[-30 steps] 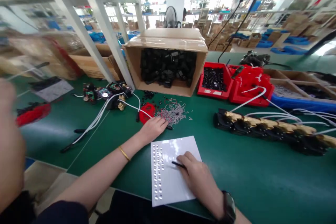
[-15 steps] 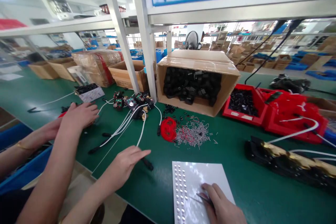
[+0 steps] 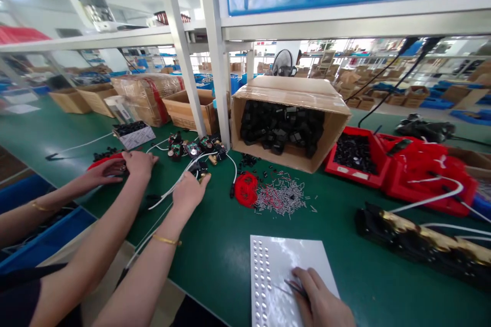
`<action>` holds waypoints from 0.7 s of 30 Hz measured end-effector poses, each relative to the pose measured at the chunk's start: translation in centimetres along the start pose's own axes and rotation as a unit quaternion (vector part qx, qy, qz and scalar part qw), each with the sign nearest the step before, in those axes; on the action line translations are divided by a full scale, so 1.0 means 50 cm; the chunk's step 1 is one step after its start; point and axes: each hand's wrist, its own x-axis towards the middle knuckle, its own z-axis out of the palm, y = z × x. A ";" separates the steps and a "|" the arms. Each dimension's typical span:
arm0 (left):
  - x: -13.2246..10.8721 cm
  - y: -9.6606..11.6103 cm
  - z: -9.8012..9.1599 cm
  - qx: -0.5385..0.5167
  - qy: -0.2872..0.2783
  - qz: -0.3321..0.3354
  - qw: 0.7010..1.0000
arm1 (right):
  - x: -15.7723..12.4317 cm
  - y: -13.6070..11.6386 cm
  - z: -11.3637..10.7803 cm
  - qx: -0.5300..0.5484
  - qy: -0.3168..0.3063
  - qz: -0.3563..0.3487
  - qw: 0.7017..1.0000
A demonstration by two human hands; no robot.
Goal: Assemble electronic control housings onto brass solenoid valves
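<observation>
My left hand [image 3: 188, 192], with a gold bracelet on its wrist, reaches forward and closes over a black and brass part [image 3: 201, 170] with white cables [image 3: 169, 191] attached. At the bottom edge, my right hand [image 3: 321, 302] pinches a thin dark tool [image 3: 296, 288] and rests on a white sheet [image 3: 276, 265] that carries rows of small clear dots. A red coil [image 3: 246, 188] and a heap of small metal pins [image 3: 282, 198] lie between the two hands.
A co-worker's two hands [image 3: 138, 163] work at a red tray [image 3: 100, 161] on the left. An open cardboard box of black parts [image 3: 286, 130] lies on its side behind. Red bins [image 3: 355, 156] and a row of black and brass units [image 3: 422, 242] stand right. Shelf posts [image 3: 217, 61] rise ahead.
My left hand left the pin heap, swung left and forward, and closed on the cabled part. The view tilted up. My right hand stayed on the sheet. The co-worker's hands came into view.
</observation>
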 end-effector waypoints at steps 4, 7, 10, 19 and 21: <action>0.065 0.035 0.052 -0.030 0.037 -0.032 0.998 | 0.007 -0.030 -0.014 0.007 -0.018 0.046 0.999; 0.108 0.029 0.050 -0.067 0.010 -0.042 0.997 | 0.012 -0.037 -0.039 0.074 -0.027 0.077 0.994; 0.131 0.012 0.025 -0.109 -0.039 -0.003 0.993 | 0.018 -0.029 -0.092 0.208 -0.021 0.121 0.970; -0.123 -0.039 0.011 -0.410 -0.451 0.210 0.765 | 0.133 -0.140 -0.131 0.598 -0.081 0.334 0.724; -0.181 -0.039 0.021 -0.467 -0.503 0.236 0.688 | 0.158 -0.172 -0.105 0.683 -0.142 0.336 0.633</action>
